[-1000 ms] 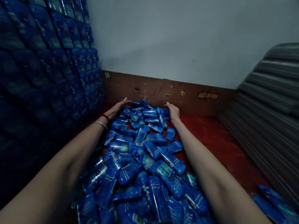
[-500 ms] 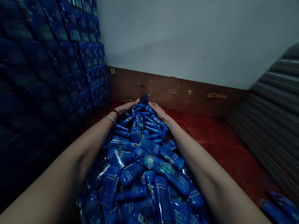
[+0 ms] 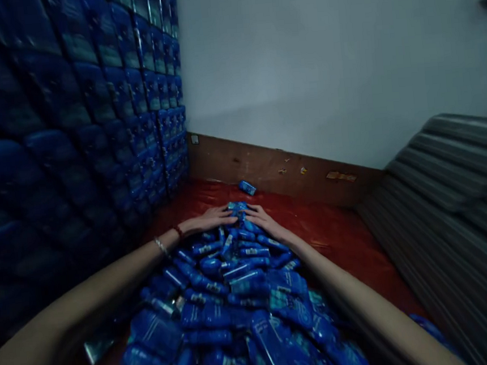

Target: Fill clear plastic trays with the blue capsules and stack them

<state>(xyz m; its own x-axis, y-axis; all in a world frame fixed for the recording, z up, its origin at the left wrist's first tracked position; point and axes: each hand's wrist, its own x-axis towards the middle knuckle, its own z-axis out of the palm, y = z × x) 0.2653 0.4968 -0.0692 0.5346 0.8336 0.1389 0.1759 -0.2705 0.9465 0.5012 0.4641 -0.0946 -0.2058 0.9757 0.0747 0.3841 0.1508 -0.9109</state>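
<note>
Both hands are being laid flat over the far end of a big heap of blue packets [image 3: 236, 296], left hand [image 3: 207, 220] and right hand [image 3: 260, 219] nearly meeting, fingers spread and loose, nothing actually being gripped. That heap is being hemmed in between the two forearms on a red floor [image 3: 336, 225]. One stray packet [image 3: 247, 187] is lying just beyond, by the brown baseboard [image 3: 267, 166]. Stacked blue packs [image 3: 70, 107] are being walled up on the left, a corrugated shutter [image 3: 453, 198] on the right.

2 hands [image 3: 213, 220]; loose blue packets [image 3: 236, 296] perhaps 50+, blurred; 1 stray packet [image 3: 247, 188]; stacked packets [image 3: 92, 105] uncountable.
</note>
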